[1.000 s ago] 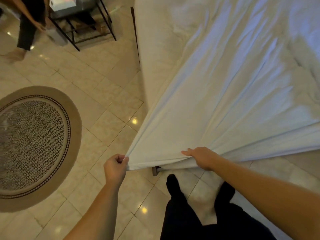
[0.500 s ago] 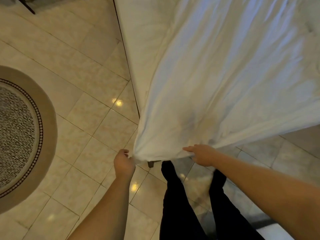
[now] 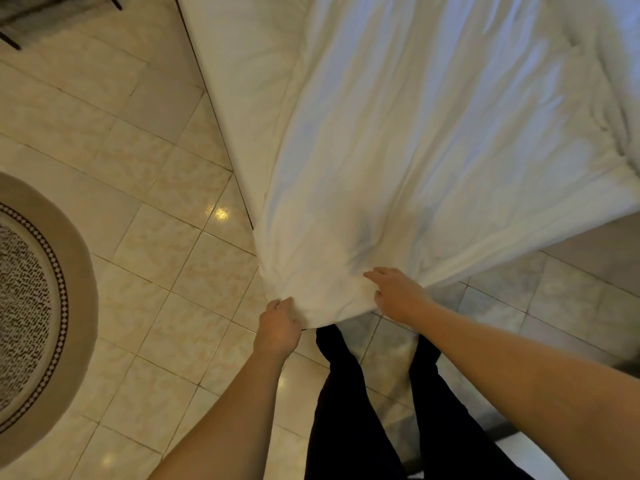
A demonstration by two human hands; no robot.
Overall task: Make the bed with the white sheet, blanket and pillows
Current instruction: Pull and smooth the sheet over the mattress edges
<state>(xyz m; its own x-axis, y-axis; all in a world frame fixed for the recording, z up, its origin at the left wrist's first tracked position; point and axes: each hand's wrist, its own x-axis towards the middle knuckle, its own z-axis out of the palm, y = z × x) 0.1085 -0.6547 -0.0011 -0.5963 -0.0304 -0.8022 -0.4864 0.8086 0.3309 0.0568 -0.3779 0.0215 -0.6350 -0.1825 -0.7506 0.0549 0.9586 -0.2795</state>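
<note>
As the person stood at the corner of the bed, both grips were on the white sheet [image 3: 433, 150]. That sheet ran from the upper right of the frame down to the lower centre, draped over the mattress [image 3: 239, 81] and hanging off its near corner.

Down at lower centre, the left grip [image 3: 277, 327] had its fingers curled, pinching the bunched corner of the sheet right at its lowest edge. Just to the right and a touch higher, the right grip [image 3: 398, 294] had its fingers curled over the hem. Its forefinger reached left across the cloth, its thumb was hidden beneath, and the folds of the sheet drew together at that hand. Between the two grips the hem sagged in a short, loose curve.

A bare strip of mattress showed along the left side of the sheet, top centre. At the far right edge, upper part, lay a rumpled white heap [image 3: 620, 98]; whether it was blanket or more sheet could not be told.

Below the hands, two legs in black trousers [image 3: 346, 410] stood on the glossy cream floor tiles [image 3: 138, 150], light spots gleaming on them. A round patterned rug [image 3: 38, 289] sat at the left edge, well apart from the bed. Dark furniture legs [image 3: 10, 39] poked in at the upper left corner.
</note>
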